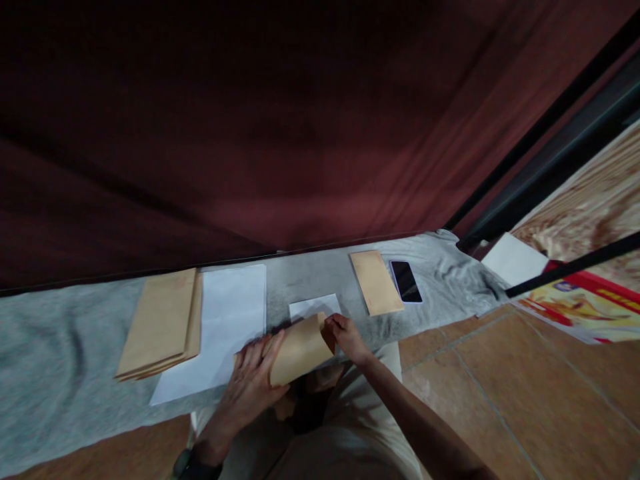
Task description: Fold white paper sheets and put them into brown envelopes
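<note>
A brown paper envelope (301, 352) is between my two hands over the front edge of the cloth-covered surface. My left hand (254, 375) grips its left end, with the fingers on top and the thumb along the lower edge. At the right end the envelope gapes open, and my right hand (349, 339) pinches the edge there with bent fingers. Just behind the envelope lies a piece of white paper (315, 305), its near part covered. To the left, large white sheets (233, 313) lie partly under a stack of brown envelopes (160, 320).
Right of my hands lies another brown envelope (376, 281), beside a dark-screened phone (407, 281). A grey cloth (450, 277) covers the narrow surface. A dark red curtain (300, 147) hangs behind it. A red and yellow box (585, 303) and black bars stand at far right.
</note>
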Demonstrator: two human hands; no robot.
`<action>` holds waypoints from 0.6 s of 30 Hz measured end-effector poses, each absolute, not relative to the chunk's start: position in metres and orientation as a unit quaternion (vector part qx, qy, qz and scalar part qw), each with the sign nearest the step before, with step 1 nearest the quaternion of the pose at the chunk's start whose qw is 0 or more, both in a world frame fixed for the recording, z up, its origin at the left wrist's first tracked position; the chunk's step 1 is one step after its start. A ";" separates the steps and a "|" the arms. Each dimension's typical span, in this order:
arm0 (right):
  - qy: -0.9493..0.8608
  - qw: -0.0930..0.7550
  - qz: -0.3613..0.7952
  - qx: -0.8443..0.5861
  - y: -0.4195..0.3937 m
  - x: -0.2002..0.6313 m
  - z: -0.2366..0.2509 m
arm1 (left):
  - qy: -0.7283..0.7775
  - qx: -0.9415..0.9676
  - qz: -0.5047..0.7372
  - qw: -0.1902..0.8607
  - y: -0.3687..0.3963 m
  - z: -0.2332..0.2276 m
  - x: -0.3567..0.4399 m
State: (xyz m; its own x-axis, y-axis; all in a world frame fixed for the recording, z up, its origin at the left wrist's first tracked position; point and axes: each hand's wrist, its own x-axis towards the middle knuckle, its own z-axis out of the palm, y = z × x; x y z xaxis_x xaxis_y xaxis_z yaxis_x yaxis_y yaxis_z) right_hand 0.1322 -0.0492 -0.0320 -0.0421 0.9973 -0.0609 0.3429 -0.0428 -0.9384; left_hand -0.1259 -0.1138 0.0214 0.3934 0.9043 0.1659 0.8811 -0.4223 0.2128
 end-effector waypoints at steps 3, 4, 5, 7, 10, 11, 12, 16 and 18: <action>-0.541 0.379 0.480 -0.577 -0.048 0.130 -0.032 | 0.541 0.831 0.126 0.028 -0.113 0.022 -0.127; -0.535 0.378 0.491 -0.574 -0.047 0.132 -0.030 | 0.542 0.831 0.126 0.018 -0.112 0.022 -0.128; -0.540 0.376 0.488 -0.573 -0.046 0.134 -0.027 | 0.542 0.831 0.126 0.006 -0.111 0.023 -0.130; -0.562 0.376 0.452 -0.582 -0.043 0.143 -0.021 | 0.547 0.828 0.125 -0.019 -0.107 0.024 -0.134; -0.598 0.364 0.335 -0.630 -0.037 0.157 -0.015 | 0.560 0.817 0.124 -0.056 -0.100 0.025 -0.140; -0.607 0.347 0.292 -0.652 -0.035 0.161 -0.015 | 0.564 0.814 0.122 -0.065 -0.098 0.024 -0.142; -0.613 0.325 0.256 -0.673 -0.034 0.162 -0.016 | 0.568 0.811 0.121 -0.072 -0.097 0.024 -0.143; -0.643 0.244 0.155 -0.709 -0.030 0.157 -0.025 | 0.581 0.802 0.118 -0.079 -0.095 0.021 -0.144; -0.652 0.224 0.130 -0.712 -0.029 0.152 -0.029 | 0.585 0.800 0.108 -0.080 -0.095 0.021 -0.143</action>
